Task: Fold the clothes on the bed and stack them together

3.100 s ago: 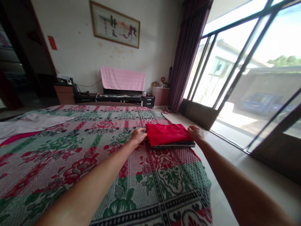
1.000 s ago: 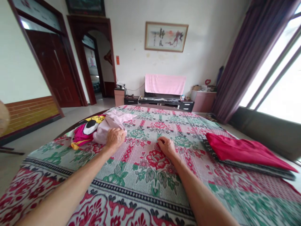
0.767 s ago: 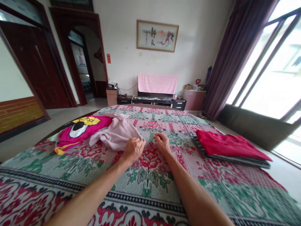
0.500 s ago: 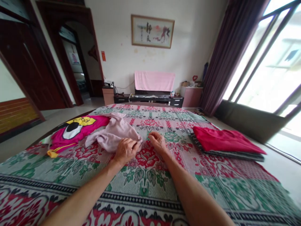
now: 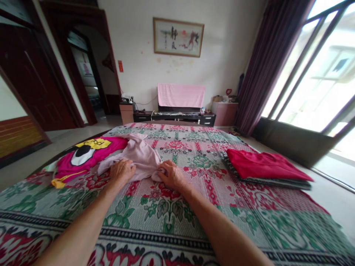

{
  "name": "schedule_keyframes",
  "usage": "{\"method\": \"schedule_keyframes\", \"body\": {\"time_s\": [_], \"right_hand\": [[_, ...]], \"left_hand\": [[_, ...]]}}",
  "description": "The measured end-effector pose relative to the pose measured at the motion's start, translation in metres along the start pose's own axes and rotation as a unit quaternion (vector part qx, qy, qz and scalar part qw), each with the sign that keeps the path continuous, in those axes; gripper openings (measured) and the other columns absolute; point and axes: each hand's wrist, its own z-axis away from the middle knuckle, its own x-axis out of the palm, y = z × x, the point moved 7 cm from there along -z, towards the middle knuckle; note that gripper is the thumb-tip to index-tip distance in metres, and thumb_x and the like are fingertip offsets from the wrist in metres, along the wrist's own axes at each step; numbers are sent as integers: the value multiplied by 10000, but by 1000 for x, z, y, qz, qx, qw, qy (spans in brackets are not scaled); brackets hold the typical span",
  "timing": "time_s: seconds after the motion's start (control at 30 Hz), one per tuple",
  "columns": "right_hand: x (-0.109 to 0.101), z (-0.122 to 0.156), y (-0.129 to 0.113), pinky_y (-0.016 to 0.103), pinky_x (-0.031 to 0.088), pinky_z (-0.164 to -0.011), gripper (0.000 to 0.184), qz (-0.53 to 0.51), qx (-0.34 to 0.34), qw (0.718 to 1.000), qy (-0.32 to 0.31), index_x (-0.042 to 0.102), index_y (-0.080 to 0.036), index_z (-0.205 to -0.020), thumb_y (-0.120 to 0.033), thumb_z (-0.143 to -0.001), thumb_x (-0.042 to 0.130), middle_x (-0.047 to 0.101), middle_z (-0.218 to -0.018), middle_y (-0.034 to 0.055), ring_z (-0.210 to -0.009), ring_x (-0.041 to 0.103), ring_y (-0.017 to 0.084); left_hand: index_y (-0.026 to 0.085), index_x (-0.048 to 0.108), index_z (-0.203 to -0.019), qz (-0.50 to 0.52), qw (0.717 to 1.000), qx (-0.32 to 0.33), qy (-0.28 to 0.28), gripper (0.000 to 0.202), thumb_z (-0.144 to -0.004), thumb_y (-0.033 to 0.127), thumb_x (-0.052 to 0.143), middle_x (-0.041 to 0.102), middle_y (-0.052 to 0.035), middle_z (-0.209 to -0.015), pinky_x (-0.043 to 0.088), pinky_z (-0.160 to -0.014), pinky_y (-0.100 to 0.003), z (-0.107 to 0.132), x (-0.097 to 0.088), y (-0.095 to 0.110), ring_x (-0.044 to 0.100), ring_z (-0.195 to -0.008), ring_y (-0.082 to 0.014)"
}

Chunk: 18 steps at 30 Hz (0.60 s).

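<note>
A crumpled pale pink garment [image 5: 141,155] lies in front of me on the flower-patterned cloth [image 5: 169,207]. At its right edge, my right hand [image 5: 171,175] pinches a bunched bit of the fabric. My left hand [image 5: 121,170] is at the near left edge of the same garment, its fingers curled onto the fabric; the fingertips are partly hidden. Touching the garment on the left is a bright pink piece of clothing [image 5: 95,159] with a yellow, black and white print.
To the right sits a folded stack, a red garment [image 5: 266,166] over dark folded cloth [image 5: 277,181]. Beyond the table stand a low black cabinet [image 5: 208,120] and a pink cloth [image 5: 181,95] draped over something. A window [image 5: 310,81] is on the right.
My left hand has moved left from the garment's right corner to its near left edge. My right hand has come left and taken hold of that right corner.
</note>
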Motion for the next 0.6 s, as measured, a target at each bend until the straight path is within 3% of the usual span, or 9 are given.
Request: {"method": "schedule_keyframes", "body": {"time_s": [0.23,0.37,0.6], "right_hand": [[-3,1,4,275,473,-870,181,-26,14,999,26,676,-222,-973,-189,-827,575,657,-988,54,-918,617,164],[-14,-3,22,255,472,-799,211,-38,80,993,75,695,-198,-870,-190,-853,485,689,-859,49,-817,631,160],[-52,9,85,250,447,-651,330,-137,259,925,244,698,-161,-878,-371,-797,457,677,-716,16,-654,576,156]], "left_hand": [[174,672,-795,3,1000,14,6,349,-881,310,362,678,-124,-857,416,-721,-353,1,-4,9,623,-810,-254],[193,665,-836,26,1000,-2,12,351,-908,339,355,695,-102,-836,389,-664,-313,1,-11,12,624,-761,-225],[200,681,-791,152,980,120,51,301,-890,343,435,705,-63,-774,408,-700,-254,9,-34,62,628,-741,-170]]}}
